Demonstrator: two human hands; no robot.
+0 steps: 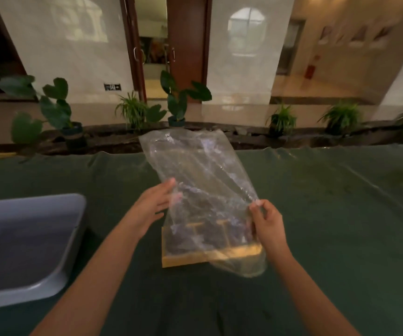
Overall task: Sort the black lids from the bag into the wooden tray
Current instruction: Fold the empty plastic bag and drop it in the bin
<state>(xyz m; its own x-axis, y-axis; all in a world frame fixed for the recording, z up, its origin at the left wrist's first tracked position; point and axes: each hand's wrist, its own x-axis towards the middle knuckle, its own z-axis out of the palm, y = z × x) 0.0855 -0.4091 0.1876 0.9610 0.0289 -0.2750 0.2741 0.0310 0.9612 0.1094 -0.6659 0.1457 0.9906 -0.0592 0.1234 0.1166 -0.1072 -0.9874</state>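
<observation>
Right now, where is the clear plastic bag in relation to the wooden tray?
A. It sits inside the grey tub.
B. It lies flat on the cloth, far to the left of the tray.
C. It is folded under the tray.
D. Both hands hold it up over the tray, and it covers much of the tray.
D: the left hand and right hand hold the bag over the tray, seen through the plastic.

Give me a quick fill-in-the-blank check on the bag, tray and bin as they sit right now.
1. The clear plastic bag is held over the ____ tray.
2. The right hand pinches the bag's ____ edge.
3. The grey bin sits on the person's ____ side.
4. The table is covered by a ____ cloth.

Missing words: wooden; right; left; green
</observation>
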